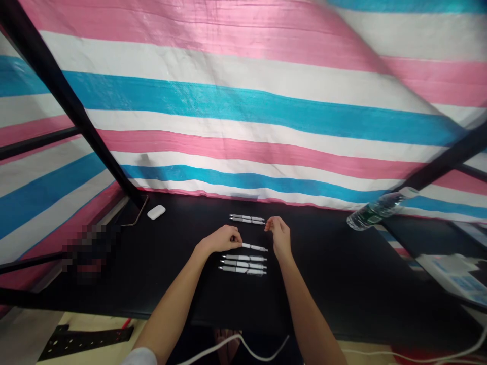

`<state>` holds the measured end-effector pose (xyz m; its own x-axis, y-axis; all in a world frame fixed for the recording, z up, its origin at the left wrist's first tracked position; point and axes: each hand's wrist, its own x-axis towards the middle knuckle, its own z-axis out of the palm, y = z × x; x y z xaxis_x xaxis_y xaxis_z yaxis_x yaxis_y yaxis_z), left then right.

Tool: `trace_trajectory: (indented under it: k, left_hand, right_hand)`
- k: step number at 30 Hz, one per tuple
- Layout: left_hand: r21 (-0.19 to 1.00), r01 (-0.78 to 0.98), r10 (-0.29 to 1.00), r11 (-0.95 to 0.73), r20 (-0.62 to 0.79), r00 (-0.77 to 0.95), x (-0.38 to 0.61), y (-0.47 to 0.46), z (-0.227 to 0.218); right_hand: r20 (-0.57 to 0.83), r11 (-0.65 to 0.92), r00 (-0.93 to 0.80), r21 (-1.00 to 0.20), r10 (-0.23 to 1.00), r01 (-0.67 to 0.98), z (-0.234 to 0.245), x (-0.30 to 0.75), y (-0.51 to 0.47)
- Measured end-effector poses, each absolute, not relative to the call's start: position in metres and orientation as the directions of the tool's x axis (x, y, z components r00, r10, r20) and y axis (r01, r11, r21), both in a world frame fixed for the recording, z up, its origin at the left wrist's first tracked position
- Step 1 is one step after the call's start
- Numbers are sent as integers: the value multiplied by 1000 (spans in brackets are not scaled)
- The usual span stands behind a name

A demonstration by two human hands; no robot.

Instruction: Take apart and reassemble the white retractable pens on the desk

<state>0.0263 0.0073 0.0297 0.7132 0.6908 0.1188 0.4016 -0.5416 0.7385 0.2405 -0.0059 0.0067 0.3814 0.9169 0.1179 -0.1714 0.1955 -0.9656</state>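
Note:
My left hand is closed in a pinch at the left end of a white pen, whose right part lies bare over the black table. My right hand is just beyond the right tips of two pens lying side by side farther back. Its fingers are loosely bent and apart, with nothing seen in them. Nearer to me, three more white and grey pens lie roughly parallel in a stack of rows, their tips pointing sideways.
The black table carries a white rounded case at the back left. A clear plastic bottle leans at the back right. Striped sheeting hangs behind, with dark frame posts at the sides. A white cable hangs in front.

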Motion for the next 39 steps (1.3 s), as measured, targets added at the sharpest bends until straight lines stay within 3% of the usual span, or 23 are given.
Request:
trace_trajectory:
  k: [25,33,39]
  left_hand:
    - [652,432,673,-623,165,721,38,4,25]
    - [672,453,651,-586,57,757,41,0,32]
    - [680,461,683,-570,80,726,41,0,32]
  right_hand:
    - [124,174,369,-979,921,-108,10,236,-7]
    - [122,160,371,-984,921,-74,10,236,-7]
    - [134,161,363,-986,922,-46,10,236,-7]
